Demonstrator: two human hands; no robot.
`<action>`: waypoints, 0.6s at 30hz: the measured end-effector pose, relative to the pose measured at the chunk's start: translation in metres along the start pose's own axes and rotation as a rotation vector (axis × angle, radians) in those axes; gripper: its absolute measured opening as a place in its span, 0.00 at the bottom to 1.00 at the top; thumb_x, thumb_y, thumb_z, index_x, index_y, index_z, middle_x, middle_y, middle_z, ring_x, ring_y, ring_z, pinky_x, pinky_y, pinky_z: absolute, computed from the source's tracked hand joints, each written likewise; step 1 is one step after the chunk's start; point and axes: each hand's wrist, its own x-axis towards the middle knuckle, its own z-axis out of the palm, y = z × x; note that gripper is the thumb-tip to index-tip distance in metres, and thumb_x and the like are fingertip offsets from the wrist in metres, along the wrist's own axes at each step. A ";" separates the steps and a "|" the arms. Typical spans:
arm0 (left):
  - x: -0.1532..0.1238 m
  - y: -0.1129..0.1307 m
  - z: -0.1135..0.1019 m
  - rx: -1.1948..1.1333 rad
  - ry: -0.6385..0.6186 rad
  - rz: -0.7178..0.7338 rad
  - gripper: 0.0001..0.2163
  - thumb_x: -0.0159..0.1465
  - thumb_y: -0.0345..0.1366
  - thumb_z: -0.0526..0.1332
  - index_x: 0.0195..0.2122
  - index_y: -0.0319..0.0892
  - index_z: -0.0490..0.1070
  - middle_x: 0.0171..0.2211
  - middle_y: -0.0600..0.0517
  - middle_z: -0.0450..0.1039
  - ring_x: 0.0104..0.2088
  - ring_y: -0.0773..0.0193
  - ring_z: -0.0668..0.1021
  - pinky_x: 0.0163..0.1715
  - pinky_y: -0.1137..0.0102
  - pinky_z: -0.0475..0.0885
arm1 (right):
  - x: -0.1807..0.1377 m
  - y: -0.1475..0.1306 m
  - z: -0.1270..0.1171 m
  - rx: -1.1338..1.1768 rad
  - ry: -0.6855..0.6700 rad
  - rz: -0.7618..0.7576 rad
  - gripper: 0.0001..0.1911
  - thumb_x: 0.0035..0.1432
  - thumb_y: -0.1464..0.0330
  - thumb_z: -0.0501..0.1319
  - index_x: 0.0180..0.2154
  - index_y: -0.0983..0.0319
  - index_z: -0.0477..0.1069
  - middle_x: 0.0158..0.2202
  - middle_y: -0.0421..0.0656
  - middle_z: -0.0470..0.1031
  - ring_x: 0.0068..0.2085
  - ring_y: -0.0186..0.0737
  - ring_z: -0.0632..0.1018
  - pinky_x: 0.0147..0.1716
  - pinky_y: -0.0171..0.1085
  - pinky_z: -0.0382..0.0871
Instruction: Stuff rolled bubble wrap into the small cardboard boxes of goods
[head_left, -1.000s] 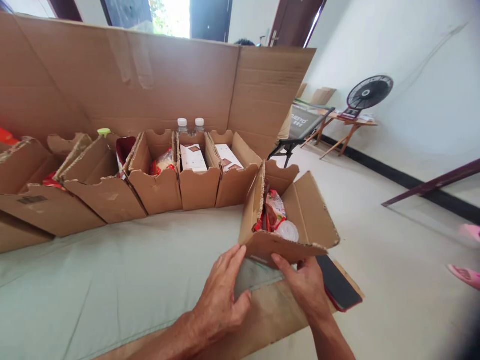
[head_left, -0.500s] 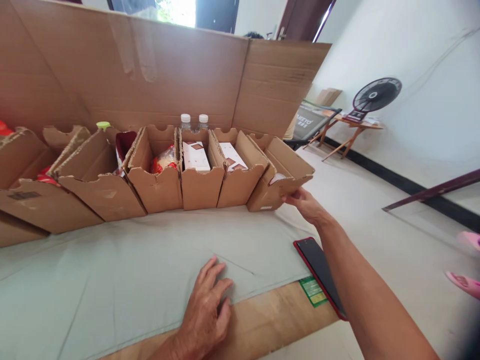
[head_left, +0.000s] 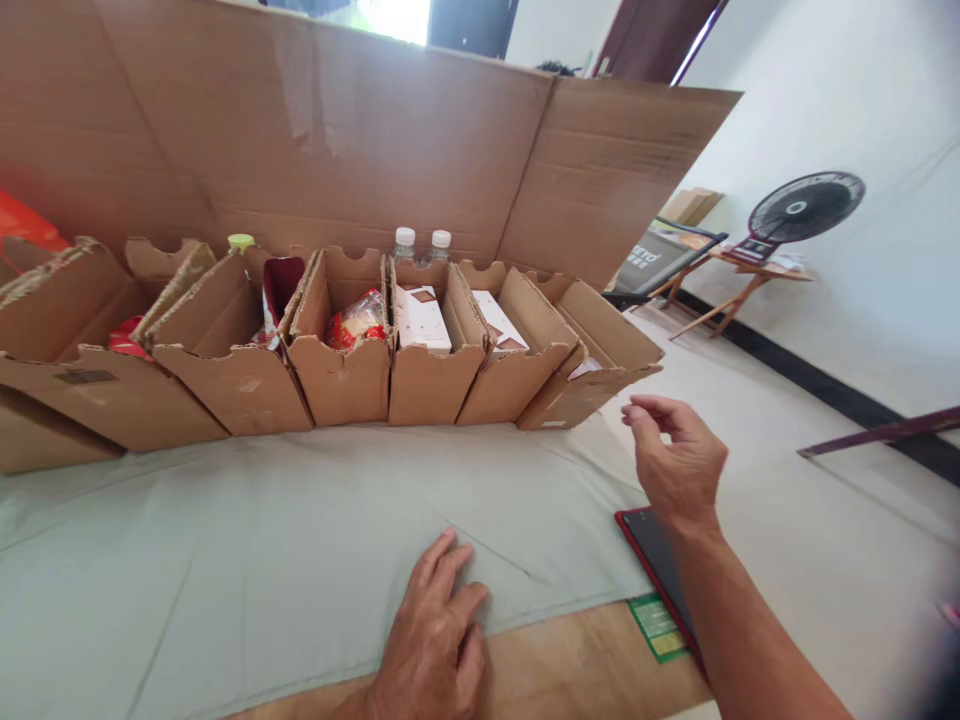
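Note:
My left hand [head_left: 439, 630] lies flat, fingers stretched, on the pale green cloth [head_left: 247, 560] near its front edge. In the air just in front of the rightmost cardboard box [head_left: 592, 365] hovers my right hand [head_left: 679, 460], fingers loosely curled and holding nothing. That box stands at the right end of a row of open cardboard boxes [head_left: 345, 370]. The boxes hold snack packets [head_left: 360, 322], white cartons [head_left: 421, 315] and two water bottles [head_left: 420, 245]. A dark phone with a red rim [head_left: 652, 545] lies under my right forearm.
A tall cardboard sheet [head_left: 360, 150] stands behind the row. A green label [head_left: 658, 627] sits on the brown cardboard at the front edge. To the right are bare floor, a folding chair [head_left: 660, 260] and a fan [head_left: 806, 205] on a small wooden table.
The rightmost box went from in front of me into the end of the row. My right hand then let go of it and drew back. My left hand settled flat on the cloth.

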 end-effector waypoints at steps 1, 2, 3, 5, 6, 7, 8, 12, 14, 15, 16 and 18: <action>0.000 0.000 0.000 0.003 -0.008 -0.006 0.21 0.53 0.20 0.57 0.46 0.41 0.76 0.62 0.38 0.70 0.69 0.39 0.63 0.61 0.40 0.71 | -0.003 -0.018 0.003 -0.026 -0.065 -0.083 0.17 0.61 0.59 0.60 0.48 0.59 0.76 0.38 0.46 0.81 0.36 0.44 0.80 0.40 0.44 0.75; 0.000 0.001 -0.001 0.006 -0.010 -0.013 0.21 0.53 0.20 0.57 0.46 0.41 0.76 0.63 0.38 0.69 0.69 0.39 0.63 0.61 0.40 0.70 | -0.003 -0.035 0.009 -0.042 -0.149 -0.149 0.19 0.62 0.61 0.60 0.52 0.59 0.75 0.37 0.44 0.81 0.33 0.42 0.80 0.36 0.42 0.74; 0.000 0.001 -0.001 0.009 -0.007 -0.018 0.21 0.53 0.20 0.57 0.46 0.41 0.76 0.63 0.38 0.69 0.69 0.40 0.63 0.61 0.40 0.70 | 0.000 -0.051 0.018 -0.078 -0.235 -0.203 0.22 0.62 0.63 0.60 0.57 0.57 0.73 0.35 0.42 0.81 0.31 0.41 0.79 0.35 0.40 0.73; 0.000 0.000 -0.001 0.011 0.017 -0.023 0.21 0.53 0.19 0.56 0.46 0.41 0.76 0.62 0.38 0.70 0.69 0.40 0.64 0.61 0.40 0.70 | 0.012 -0.075 0.037 -0.215 -0.378 -0.267 0.26 0.61 0.67 0.59 0.60 0.55 0.71 0.34 0.40 0.82 0.31 0.42 0.80 0.36 0.40 0.71; 0.000 0.000 0.000 0.007 0.034 -0.019 0.21 0.54 0.19 0.56 0.46 0.41 0.75 0.62 0.39 0.70 0.69 0.41 0.64 0.61 0.40 0.70 | 0.018 -0.083 0.045 -0.294 -0.419 -0.285 0.24 0.60 0.68 0.58 0.58 0.55 0.73 0.34 0.41 0.83 0.33 0.44 0.80 0.37 0.41 0.71; 0.000 0.000 0.000 -0.001 0.056 -0.012 0.21 0.53 0.19 0.56 0.46 0.41 0.76 0.61 0.38 0.71 0.68 0.41 0.65 0.61 0.40 0.70 | 0.024 -0.089 0.052 -0.363 -0.443 -0.298 0.21 0.59 0.69 0.58 0.54 0.56 0.76 0.34 0.43 0.83 0.34 0.47 0.81 0.36 0.41 0.70; 0.001 0.000 0.000 -0.012 0.081 -0.004 0.21 0.53 0.19 0.56 0.45 0.41 0.76 0.60 0.38 0.71 0.68 0.40 0.66 0.60 0.40 0.71 | 0.029 -0.092 0.057 -0.408 -0.447 -0.306 0.17 0.59 0.69 0.58 0.48 0.57 0.79 0.33 0.44 0.83 0.35 0.48 0.81 0.36 0.41 0.69; 0.005 0.002 -0.009 -0.058 0.200 0.012 0.21 0.53 0.19 0.56 0.45 0.41 0.75 0.60 0.37 0.71 0.67 0.39 0.67 0.58 0.38 0.72 | 0.016 -0.095 0.051 -0.411 -0.411 -0.342 0.13 0.60 0.68 0.56 0.37 0.57 0.79 0.33 0.45 0.84 0.34 0.48 0.82 0.34 0.40 0.69; 0.003 0.004 -0.019 -0.061 0.261 0.005 0.20 0.56 0.20 0.55 0.47 0.42 0.74 0.60 0.38 0.71 0.67 0.41 0.67 0.57 0.39 0.72 | -0.008 -0.097 0.033 -0.410 -0.409 -0.359 0.13 0.61 0.67 0.55 0.38 0.58 0.79 0.32 0.44 0.84 0.32 0.47 0.83 0.32 0.40 0.70; 0.000 0.004 -0.025 -0.060 0.287 0.011 0.20 0.57 0.20 0.55 0.48 0.43 0.74 0.61 0.38 0.70 0.66 0.42 0.68 0.57 0.40 0.73 | -0.024 -0.100 0.021 -0.400 -0.407 -0.371 0.13 0.61 0.67 0.55 0.37 0.58 0.79 0.31 0.44 0.84 0.31 0.46 0.83 0.30 0.39 0.70; -0.004 0.004 -0.031 -0.058 0.311 0.022 0.20 0.59 0.21 0.55 0.49 0.43 0.73 0.61 0.38 0.70 0.66 0.43 0.68 0.57 0.42 0.73 | -0.042 -0.104 0.007 -0.381 -0.412 -0.386 0.13 0.62 0.67 0.55 0.38 0.57 0.79 0.30 0.43 0.84 0.29 0.46 0.83 0.29 0.39 0.70; -0.015 0.003 -0.043 -0.053 0.339 0.058 0.20 0.61 0.22 0.56 0.52 0.45 0.72 0.61 0.40 0.70 0.65 0.46 0.69 0.56 0.46 0.75 | -0.080 -0.119 -0.025 -0.298 -0.445 -0.432 0.13 0.64 0.67 0.56 0.40 0.56 0.80 0.29 0.41 0.84 0.26 0.43 0.82 0.25 0.38 0.71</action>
